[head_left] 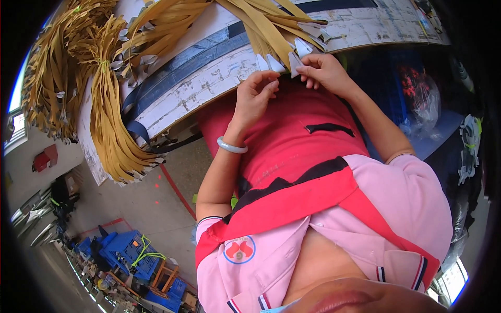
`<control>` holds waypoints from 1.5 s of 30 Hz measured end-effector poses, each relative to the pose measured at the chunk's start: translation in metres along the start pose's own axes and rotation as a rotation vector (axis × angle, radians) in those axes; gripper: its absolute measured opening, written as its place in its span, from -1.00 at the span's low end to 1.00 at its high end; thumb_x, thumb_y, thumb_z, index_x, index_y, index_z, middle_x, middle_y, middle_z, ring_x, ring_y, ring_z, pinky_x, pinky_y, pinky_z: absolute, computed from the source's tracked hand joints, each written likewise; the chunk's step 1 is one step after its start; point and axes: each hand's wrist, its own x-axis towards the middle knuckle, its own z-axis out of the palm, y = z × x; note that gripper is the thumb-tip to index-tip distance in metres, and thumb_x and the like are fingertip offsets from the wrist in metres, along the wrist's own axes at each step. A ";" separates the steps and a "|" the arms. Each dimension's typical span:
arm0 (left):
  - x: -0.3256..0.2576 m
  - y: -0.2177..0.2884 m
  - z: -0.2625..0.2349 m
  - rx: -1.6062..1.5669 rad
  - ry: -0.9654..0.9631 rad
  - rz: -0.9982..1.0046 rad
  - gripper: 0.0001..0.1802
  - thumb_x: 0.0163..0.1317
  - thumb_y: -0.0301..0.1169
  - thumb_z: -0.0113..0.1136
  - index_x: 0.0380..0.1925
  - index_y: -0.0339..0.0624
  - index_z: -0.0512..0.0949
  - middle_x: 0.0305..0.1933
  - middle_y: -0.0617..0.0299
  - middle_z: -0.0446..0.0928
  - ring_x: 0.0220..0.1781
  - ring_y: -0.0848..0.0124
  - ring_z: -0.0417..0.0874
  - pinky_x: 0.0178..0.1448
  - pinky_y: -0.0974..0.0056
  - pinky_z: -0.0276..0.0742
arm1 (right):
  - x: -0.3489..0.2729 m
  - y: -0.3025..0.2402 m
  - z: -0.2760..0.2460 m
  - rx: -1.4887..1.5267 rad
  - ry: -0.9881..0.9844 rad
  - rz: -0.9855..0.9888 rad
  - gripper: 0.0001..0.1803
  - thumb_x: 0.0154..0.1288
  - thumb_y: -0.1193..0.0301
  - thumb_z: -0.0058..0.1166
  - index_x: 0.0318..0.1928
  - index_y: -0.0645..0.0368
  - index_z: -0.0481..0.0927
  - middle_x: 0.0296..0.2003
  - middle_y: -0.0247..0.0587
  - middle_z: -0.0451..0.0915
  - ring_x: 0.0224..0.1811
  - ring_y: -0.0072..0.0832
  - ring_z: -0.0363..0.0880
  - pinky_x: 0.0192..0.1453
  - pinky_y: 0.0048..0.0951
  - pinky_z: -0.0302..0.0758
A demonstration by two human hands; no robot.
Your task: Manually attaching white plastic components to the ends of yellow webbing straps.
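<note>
Tan-yellow straps (269, 34) with white pointed end pieces (275, 63) lie over the table's near edge in front of me. My right hand (324, 74) pinches the white end of one strap (295, 63) with thumb and fingers. Just to the left, my left hand (254, 98) is curled, its thumb and fingertips pressed together close to the strap ends. Whatever it may hold is too small or hidden to make out. A pale bangle circles my left wrist.
The worn white table (201, 91) carries dark blue strips. Bundled tan straps (107, 104) hang off its left corner. Clear plastic bags (425, 101) sit by a blue crate under the right side. Farther off on the floor at lower left stand blue crates (130, 253).
</note>
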 end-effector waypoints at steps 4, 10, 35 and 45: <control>-0.003 0.018 0.017 -0.212 0.145 0.308 -0.70 0.24 -0.68 0.23 -0.02 -0.33 0.53 -0.06 0.20 0.53 -0.18 0.51 0.62 -0.15 0.42 0.62 | -0.006 -0.022 0.022 0.678 -0.215 0.157 -0.74 0.47 0.21 0.04 -0.27 0.14 0.56 -0.46 -0.44 0.57 -0.55 -0.78 0.51 -0.48 -0.75 0.41; -0.007 0.018 0.003 -0.033 0.148 0.487 -0.74 0.20 -0.74 0.21 -0.10 -0.35 0.54 0.04 0.13 0.48 -0.06 0.45 0.62 -0.04 0.40 0.62 | 0.001 -0.022 0.043 0.888 -0.356 0.174 -0.77 0.49 0.24 0.00 -0.22 0.13 0.53 -0.46 -0.45 0.53 -0.53 -0.77 0.45 -0.48 -0.74 0.37; -0.001 0.051 -0.044 -0.146 -0.055 0.378 -0.86 0.14 -0.70 0.27 -0.30 -0.31 0.60 -0.20 0.26 0.60 -0.12 0.51 0.58 0.01 0.41 0.50 | 0.051 -0.083 0.024 0.127 -0.500 -0.468 -0.88 0.38 0.48 0.10 -0.10 0.15 0.51 -0.27 -0.41 0.51 -0.32 -0.71 0.42 -0.21 -0.63 0.39; 0.006 0.051 -0.060 -0.166 -0.035 0.364 -0.89 0.19 -0.67 0.26 -0.28 -0.30 0.61 -0.20 0.27 0.62 -0.14 0.54 0.61 0.01 0.43 0.53 | 0.068 -0.087 0.025 0.118 -0.577 -0.317 -0.75 0.27 0.35 0.27 -0.14 0.16 0.52 -0.35 -0.43 0.55 -0.34 -0.73 0.49 -0.30 -0.66 0.43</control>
